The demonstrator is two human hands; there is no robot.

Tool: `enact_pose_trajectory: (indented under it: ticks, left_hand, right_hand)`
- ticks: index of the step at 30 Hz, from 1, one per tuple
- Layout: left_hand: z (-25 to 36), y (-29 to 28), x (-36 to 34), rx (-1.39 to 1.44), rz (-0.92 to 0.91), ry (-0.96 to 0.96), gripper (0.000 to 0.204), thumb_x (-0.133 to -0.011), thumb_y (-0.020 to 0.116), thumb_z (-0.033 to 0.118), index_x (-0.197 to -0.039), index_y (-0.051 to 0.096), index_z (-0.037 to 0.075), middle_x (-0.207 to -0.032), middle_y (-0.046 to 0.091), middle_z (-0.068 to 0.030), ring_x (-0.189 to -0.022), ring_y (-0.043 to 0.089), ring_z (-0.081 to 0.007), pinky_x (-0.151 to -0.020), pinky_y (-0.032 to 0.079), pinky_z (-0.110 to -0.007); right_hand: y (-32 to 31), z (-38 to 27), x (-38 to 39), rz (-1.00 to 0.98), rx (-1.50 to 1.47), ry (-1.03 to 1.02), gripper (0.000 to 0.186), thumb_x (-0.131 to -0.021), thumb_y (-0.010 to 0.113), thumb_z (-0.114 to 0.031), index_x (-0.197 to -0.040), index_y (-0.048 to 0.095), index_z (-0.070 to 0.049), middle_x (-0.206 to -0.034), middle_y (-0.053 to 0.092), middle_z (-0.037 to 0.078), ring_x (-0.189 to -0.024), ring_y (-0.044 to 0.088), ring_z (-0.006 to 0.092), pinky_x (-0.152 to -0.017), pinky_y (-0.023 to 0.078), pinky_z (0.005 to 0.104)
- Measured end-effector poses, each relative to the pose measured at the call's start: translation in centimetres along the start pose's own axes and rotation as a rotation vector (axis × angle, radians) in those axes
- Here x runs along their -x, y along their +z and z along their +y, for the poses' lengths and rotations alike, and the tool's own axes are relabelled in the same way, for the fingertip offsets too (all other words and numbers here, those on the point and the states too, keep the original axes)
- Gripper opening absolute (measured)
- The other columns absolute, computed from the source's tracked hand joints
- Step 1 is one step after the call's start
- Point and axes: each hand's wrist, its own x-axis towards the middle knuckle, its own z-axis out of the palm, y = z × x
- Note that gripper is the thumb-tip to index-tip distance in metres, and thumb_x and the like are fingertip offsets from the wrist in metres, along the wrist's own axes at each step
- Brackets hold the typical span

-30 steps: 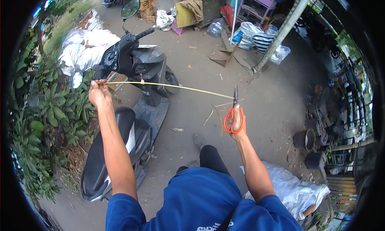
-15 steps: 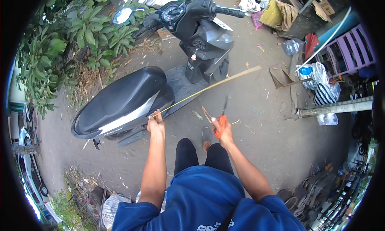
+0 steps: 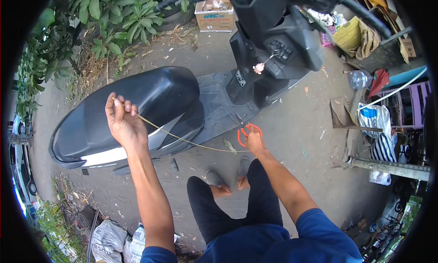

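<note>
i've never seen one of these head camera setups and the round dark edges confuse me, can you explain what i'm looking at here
There's no robot: these are a person's own bare hands, seen from above. A wide fisheye camera on the head looks down, so straight edges bend near the rim.

The left hand pinches a long, thin yellowish strip. The right hand holds scissors with orange loop handles and dark blades. The strip runs to the right hand, but I can't tell whether that hand grips it.

Ahead, a black scooter with a padded seat stands on grey-brown dirt ground. A brown cardboard box lies beyond it.
</note>
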Motion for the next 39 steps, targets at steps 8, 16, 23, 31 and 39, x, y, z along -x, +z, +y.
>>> enact_pose_trajectory:
  ticks: [8,16,23,31,39]
  left_hand:
    - [-4.6,-4.2,-3.3,0.397,-0.367,0.192,0.041,-0.1,0.052,0.008,-0.136,0.039,-0.007,-0.093,0.05,-0.0068,-0.071,0.046,-0.0101,-0.057,0.042,-0.022]
    - [-18.0,-1.2,3.6,-0.103,-0.839,-0.324,0.038,-0.096,0.058,0.009,-0.131,0.052,-0.004,-0.088,0.054,-0.0014,-0.063,0.045,-0.0042,-0.051,0.039,-0.015]
    - [-30.3,-4.6,9.0,0.064,-0.437,-0.473,0.021,-0.096,0.057,0.004,-0.115,0.054,-0.004,-0.093,0.057,-0.0109,-0.084,0.06,-0.02,-0.081,0.055,-0.037]
    - [-35.2,-10.5,6.6,0.221,-0.172,-0.51,0.02,-0.095,0.059,0.004,-0.113,0.051,0.001,-0.098,0.059,-0.0103,-0.101,0.061,-0.0257,-0.103,0.049,-0.047]
    - [-34.6,-9.7,5.3,-0.001,-0.348,-0.556,0.049,-0.097,0.059,0.017,-0.14,0.04,0.001,-0.132,0.054,-0.0148,-0.123,0.054,-0.0302,-0.108,0.042,-0.05]
  right_hand:
    - [11.7,4.9,-9.5,0.189,-0.023,-0.269,0.048,-0.087,0.062,-0.005,-0.131,0.046,0.005,-0.13,0.051,0.028,-0.116,0.054,0.0453,-0.095,0.05,0.0484]
    - [9.2,4.4,-9.8,0.144,-0.693,-0.083,0.027,-0.097,0.057,-0.015,-0.112,0.063,0.006,-0.099,0.071,0.017,-0.087,0.07,0.0187,-0.079,0.055,0.0324]
    - [2.8,-5.6,-3.8,-0.317,-1.205,-0.342,0.031,-0.101,0.052,-0.02,-0.122,0.056,0.002,-0.1,0.07,0.015,-0.087,0.069,0.0201,-0.08,0.054,0.0333]
    - [4.0,-3.0,-8.3,0.388,-0.3,-0.655,0.014,-0.089,0.059,-0.01,-0.095,0.065,0.001,-0.077,0.066,0.022,-0.073,0.069,0.0383,-0.064,0.054,0.0477]
    - [3.5,-4.8,-10.3,0.445,-0.247,-0.535,0.01,-0.088,0.061,-0.009,-0.092,0.066,-0.002,-0.081,0.066,0.019,-0.076,0.066,0.0399,-0.064,0.054,0.0481]
